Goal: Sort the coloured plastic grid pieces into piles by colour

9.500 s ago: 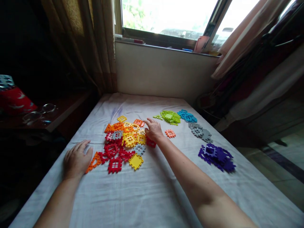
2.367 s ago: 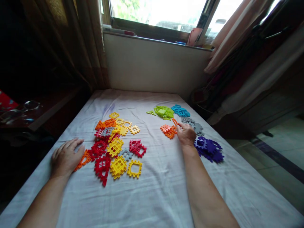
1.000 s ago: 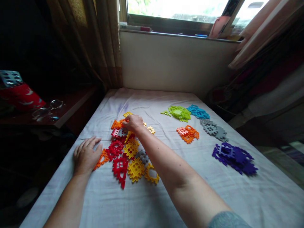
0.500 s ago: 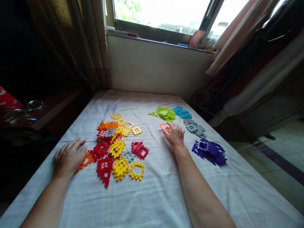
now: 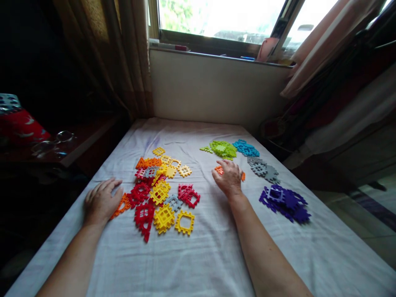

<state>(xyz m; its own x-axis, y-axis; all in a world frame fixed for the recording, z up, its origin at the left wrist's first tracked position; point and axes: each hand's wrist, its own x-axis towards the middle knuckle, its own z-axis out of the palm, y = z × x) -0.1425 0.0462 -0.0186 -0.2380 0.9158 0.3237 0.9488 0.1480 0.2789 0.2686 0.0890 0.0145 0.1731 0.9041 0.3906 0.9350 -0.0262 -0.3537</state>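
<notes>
My left hand (image 5: 102,202) lies flat on the sheet at the left, fingers stretched out, its thumb side against an orange plastic building tile (image 5: 121,206). Farther off, right of the middle, my right hand (image 5: 229,176) bends down over orange building tiles. One orange tile (image 5: 219,170) shows between thumb and forefinger; another orange bit (image 5: 243,176) sticks out at the hand's right side. My palm and fingers hide the rest. Between my hands spreads a mixed heap of red tiles (image 5: 144,218), yellow tiles (image 5: 163,218), grey and orange ones.
Sorted piles lie on the right: green tiles (image 5: 223,148), blue tiles (image 5: 246,147), grey tiles (image 5: 262,170) and purple tiles (image 5: 286,202). A white sheet (image 5: 204,255) covers the bed. Glasses (image 5: 64,137) rest on a dark side table at the left; a window is ahead.
The view has swung a little to the left. My right hand has shifted slightly left over the sheet with the orange tile, and orange now shows on its right side. My left hand stays put.
</notes>
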